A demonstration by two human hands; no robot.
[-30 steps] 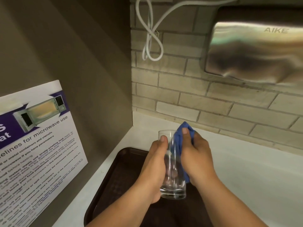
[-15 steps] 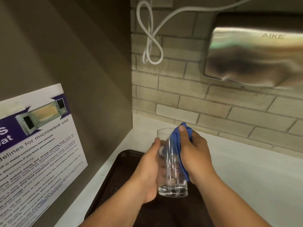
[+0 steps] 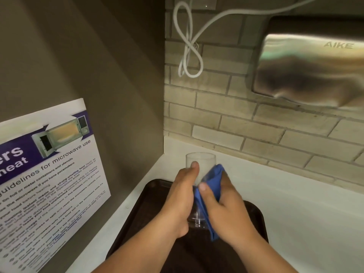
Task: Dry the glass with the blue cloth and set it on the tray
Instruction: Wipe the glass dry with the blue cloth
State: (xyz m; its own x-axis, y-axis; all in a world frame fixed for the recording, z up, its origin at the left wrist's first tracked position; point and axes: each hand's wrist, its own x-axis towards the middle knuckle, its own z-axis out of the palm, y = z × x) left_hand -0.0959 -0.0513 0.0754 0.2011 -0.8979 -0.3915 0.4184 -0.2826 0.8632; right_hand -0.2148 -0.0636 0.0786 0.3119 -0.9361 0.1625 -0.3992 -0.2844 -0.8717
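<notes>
Glass point(image 3: 201, 164) sits gripped in your left hand point(image 3: 182, 200), upright above the tray point(image 3: 151, 196). Your right hand point(image 3: 226, 209) clamps the blue cloth point(image 3: 211, 180) against its side. Its base looks clear of the tray, though that is hard to tell.

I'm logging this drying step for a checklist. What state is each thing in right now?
glass: upright, held above the tray, not set down.
blue cloth: bunched, pressed against the glass's side.
left hand: gripping the glass.
right hand: clutching the cloth.
tray: flat on the counter, nothing visibly resting on it.
white cable: looped, hanging on the wall.
</notes>
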